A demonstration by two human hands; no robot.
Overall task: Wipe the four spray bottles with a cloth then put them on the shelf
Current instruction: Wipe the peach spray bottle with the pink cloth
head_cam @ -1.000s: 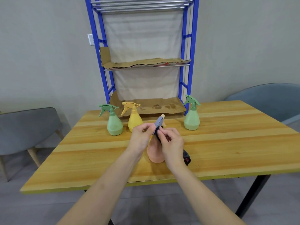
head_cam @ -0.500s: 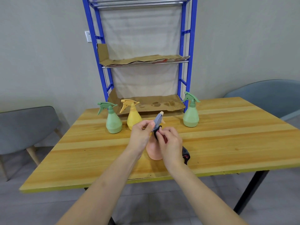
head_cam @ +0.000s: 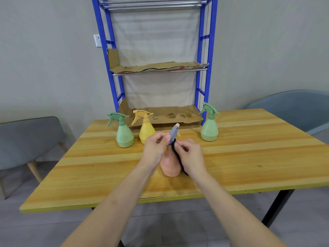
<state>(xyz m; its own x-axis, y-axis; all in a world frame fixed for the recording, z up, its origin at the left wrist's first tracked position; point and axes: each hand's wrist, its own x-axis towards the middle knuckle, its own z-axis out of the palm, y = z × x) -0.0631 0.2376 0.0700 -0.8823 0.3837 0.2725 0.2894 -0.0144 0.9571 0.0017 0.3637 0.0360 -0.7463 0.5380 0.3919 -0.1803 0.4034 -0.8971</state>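
Observation:
A pink spray bottle (head_cam: 170,165) with a grey-blue spray head stands on the wooden table (head_cam: 249,157) in front of me. My left hand (head_cam: 154,148) pinches the spray head from the left. My right hand (head_cam: 190,155) holds a dark cloth (head_cam: 177,154) against the bottle's neck, just under the head. Behind stand a green bottle (head_cam: 123,134) and a yellow bottle (head_cam: 146,130) on the left, and another green bottle (head_cam: 209,128) on the right. The blue shelf (head_cam: 203,72) rises at the table's back edge, its boards lined with cardboard.
A grey chair (head_cam: 26,141) stands left of the table and a blue-grey chair (head_cam: 292,107) at the right. A wall socket (head_cam: 97,40) sits left of the shelf frame. The lower cardboard sheet (head_cam: 170,116) reaches onto the table.
The cloth in my right hand has slid down from the spray head to the bottle's neck. My left hand keeps its pinch on the head. The view has tilted slightly.

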